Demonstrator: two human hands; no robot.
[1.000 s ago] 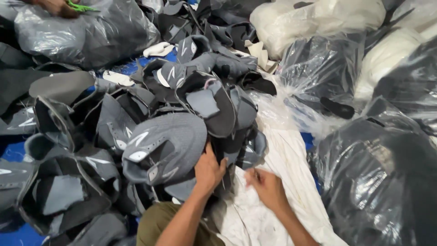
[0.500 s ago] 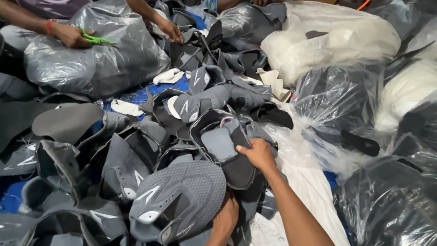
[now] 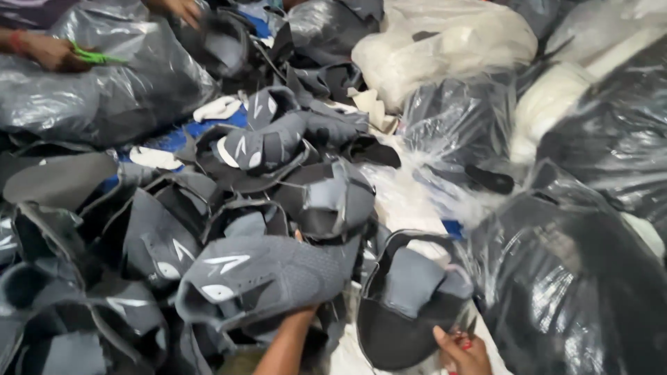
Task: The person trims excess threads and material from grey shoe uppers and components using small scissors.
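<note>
- The grey shoe upper is lying at about 7 o'clock in the view, on top of a heap of similar grey uppers.
- The left hand is reaching under it; only the forearm and wrist are showing, so I cannot tell how its grip is standing.
- The right hand at 5 o'clock is closing its grip on the lower edge of a dark upper with a grey tongue.
- Clear bags of dark parts are sitting at 4 o'clock, bags of white parts at 1 o'clock.
- Another person's hand at 10 o'clock is holding green scissors.
</note>
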